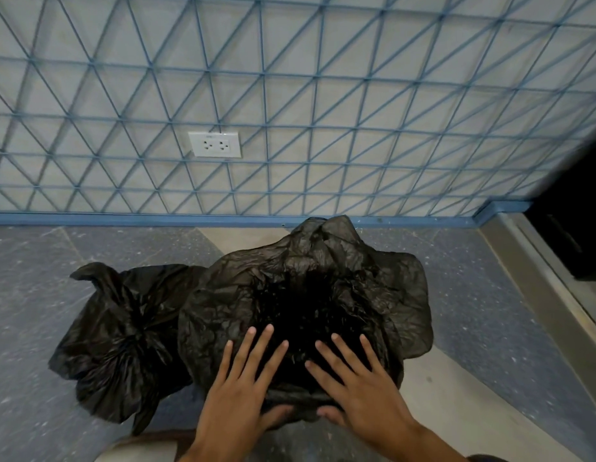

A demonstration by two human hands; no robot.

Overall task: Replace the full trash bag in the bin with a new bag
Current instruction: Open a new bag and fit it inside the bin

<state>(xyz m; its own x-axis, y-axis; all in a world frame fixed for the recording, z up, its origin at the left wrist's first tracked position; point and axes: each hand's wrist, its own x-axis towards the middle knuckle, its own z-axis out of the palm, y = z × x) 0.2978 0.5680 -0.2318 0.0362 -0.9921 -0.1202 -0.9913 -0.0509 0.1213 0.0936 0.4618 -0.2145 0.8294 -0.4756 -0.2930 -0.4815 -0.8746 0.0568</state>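
A new black trash bag (383,295) is spread over the bin, its crumpled edge folded out all round and hiding the bin itself; the middle sinks into a dark hollow. My left hand (243,388) and my right hand (360,385) lie side by side on the near edge of this bag, fingers straight and spread, pointing into the opening, thumbs against the near rim. The full black trash bag (123,341), gathered at its top, sits on the floor just left of the bin, touching it.
A wall with a blue triangle pattern (323,111) stands right behind the bin, with a white double socket (214,144) low on it. A blue skirting runs along the floor. A metal threshold (536,281) and dark doorway are at the right. Speckled grey floor surrounds everything.
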